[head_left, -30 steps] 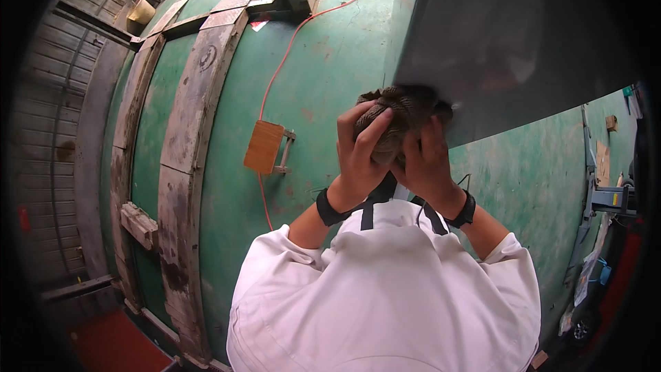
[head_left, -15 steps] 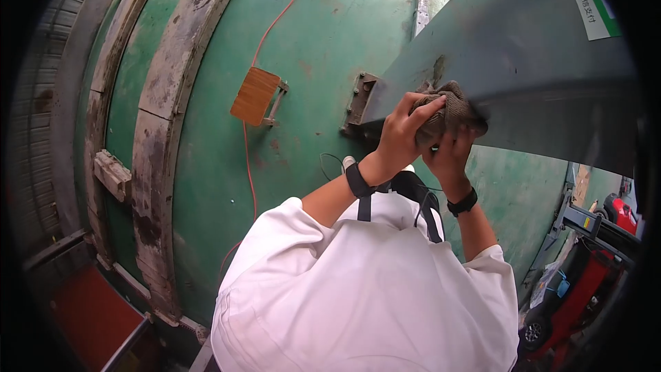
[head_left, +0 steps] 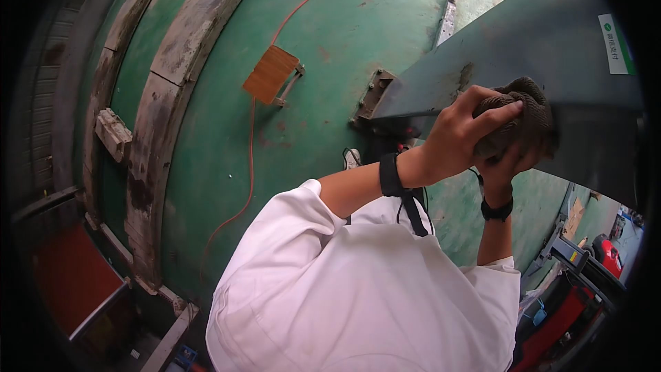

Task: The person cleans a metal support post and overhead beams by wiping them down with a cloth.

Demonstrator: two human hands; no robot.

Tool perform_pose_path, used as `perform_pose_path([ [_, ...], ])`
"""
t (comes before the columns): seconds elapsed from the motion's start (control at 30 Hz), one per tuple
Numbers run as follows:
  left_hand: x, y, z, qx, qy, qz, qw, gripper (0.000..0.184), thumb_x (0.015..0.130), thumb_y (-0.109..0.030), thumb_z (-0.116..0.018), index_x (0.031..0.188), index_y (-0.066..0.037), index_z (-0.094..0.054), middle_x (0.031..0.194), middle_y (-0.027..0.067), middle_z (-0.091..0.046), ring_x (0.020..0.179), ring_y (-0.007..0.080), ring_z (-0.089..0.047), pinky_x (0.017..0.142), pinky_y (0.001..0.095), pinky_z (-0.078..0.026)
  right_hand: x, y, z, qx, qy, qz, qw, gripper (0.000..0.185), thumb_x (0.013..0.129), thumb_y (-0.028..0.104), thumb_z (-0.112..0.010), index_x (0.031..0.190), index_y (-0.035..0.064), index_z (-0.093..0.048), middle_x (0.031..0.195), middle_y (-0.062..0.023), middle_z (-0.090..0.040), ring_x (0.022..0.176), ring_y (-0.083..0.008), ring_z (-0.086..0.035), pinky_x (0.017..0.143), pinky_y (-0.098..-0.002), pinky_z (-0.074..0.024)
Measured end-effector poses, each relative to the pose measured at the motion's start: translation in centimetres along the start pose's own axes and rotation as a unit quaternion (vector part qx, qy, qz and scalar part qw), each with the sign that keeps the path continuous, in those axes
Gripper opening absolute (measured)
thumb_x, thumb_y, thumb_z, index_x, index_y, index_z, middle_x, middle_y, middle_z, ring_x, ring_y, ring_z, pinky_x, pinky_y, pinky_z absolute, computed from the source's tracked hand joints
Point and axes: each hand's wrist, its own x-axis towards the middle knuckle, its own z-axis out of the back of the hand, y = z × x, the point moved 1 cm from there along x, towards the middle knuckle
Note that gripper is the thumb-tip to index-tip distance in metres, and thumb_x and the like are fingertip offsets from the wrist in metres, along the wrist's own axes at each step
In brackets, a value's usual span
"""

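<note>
A bunched brown cloth is between my two hands, against the dark grey metal post. My left hand is closed on the cloth from the left, its fingers over the folds. My right hand grips its lower side; some of those fingers are shaded and partly hidden. Dark bands circle both wrists. Above the cloth, a stained patch marks the post's surface, and a white and green sticker is farther up it.
A small wooden-topped stool stands on the green floor, with a red cable running past it. Long worn ramps lie at left. A bolted base plate supports the post. A red vehicle is at lower right.
Both hands and the cloth have moved right along the post, away from its base. The camera view has shifted and turned slightly.
</note>
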Motion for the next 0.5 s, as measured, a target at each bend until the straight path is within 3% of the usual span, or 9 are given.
perform_pose_path([
  [0.1, -0.3, 0.6, 0.2, 0.024, 0.001, -0.023, 0.999, 0.055, 0.07, -0.015, -0.079, 0.122, -0.014, -0.061, 0.111, 0.0135, -0.056, 0.094, 0.0322, -0.064, 0.077, 0.0382, -0.056, -6.1, -1.8, -2.4, 0.075, 0.008, -0.096, 0.993, 0.06, 0.087, 0.045, -0.062, 0.129, 0.0056, -0.048, 0.134, -0.0167, -0.036, 0.129, -0.038, -0.034, 0.105, -0.0549, -0.0324],
  [0.13, -0.3, 0.9, 0.3, 0.028, 0.002, -0.027, 0.999, 0.054, 0.07, -0.016, -0.079, 0.121, -0.014, -0.061, 0.11, 0.0131, -0.056, 0.093, 0.032, -0.065, 0.076, 0.038, -0.057, -9.9, -2.6, -3.8, 0.158, -0.004, -0.168, 0.973, 0.061, 0.086, 0.041, -0.065, 0.132, 0.0061, -0.046, 0.138, -0.0158, -0.036, 0.128, -0.034, -0.037, 0.106, -0.0492, -0.0335],
  [0.2, -0.6, 1.2, 0.6, 0.036, 0.01, -0.021, 0.999, 0.054, 0.07, -0.017, -0.079, 0.121, -0.015, -0.061, 0.108, 0.0127, -0.057, 0.094, 0.0317, -0.065, 0.077, 0.0384, -0.056, -9.7, -1.7, -4.2, 0.15, 0.012, -0.18, 0.972, 0.064, 0.085, 0.039, -0.067, 0.135, 0.007, -0.044, 0.141, -0.015, -0.035, 0.127, -0.0301, -0.039, 0.107, -0.0452, -0.0345],
  [0.3, -1.0, 2.0, 0.9, 0.024, 0.025, 0.002, 0.999, 0.055, 0.07, -0.018, -0.08, 0.122, -0.015, -0.06, 0.106, 0.0123, -0.058, 0.093, 0.0314, -0.065, 0.077, 0.0381, -0.056, -3.3, 0.6, -2.6, -0.03, 0.031, -0.037, 0.998, 0.062, 0.087, 0.045, -0.063, 0.132, 0.0065, -0.047, 0.14, -0.0134, -0.037, 0.127, -0.0314, -0.039, 0.105, -0.0484, -0.0355],
  [0.43, -0.7, 2.0, 1.9, -0.012, 0.074, 0.04, 0.996, 0.057, 0.07, -0.018, -0.08, 0.123, -0.015, -0.059, 0.106, 0.0126, -0.058, 0.09, 0.0313, -0.064, 0.075, 0.0372, -0.056, -5.7, 0.4, -2.6, -0.065, -0.012, 0.012, 0.998, 0.064, 0.087, 0.049, -0.06, 0.134, 0.0078, -0.046, 0.141, -0.0061, -0.039, 0.132, -0.0298, -0.035, 0.104, -0.0471, -0.0359],
  [0.5, 0.0, 2.0, 2.5, -0.019, 0.113, 0.049, 0.992, 0.061, 0.067, -0.018, -0.082, 0.123, -0.014, -0.058, 0.103, 0.0127, -0.056, 0.087, 0.0304, -0.063, 0.072, 0.0371, -0.056, -6.4, 0.2, -2.7, -0.089, -0.016, 0.017, 0.996, 0.063, 0.087, 0.048, -0.06, 0.133, 0.0074, -0.046, 0.141, -0.0066, -0.04, 0.131, -0.0299, -0.035, 0.104, -0.0472, -0.0361],
])
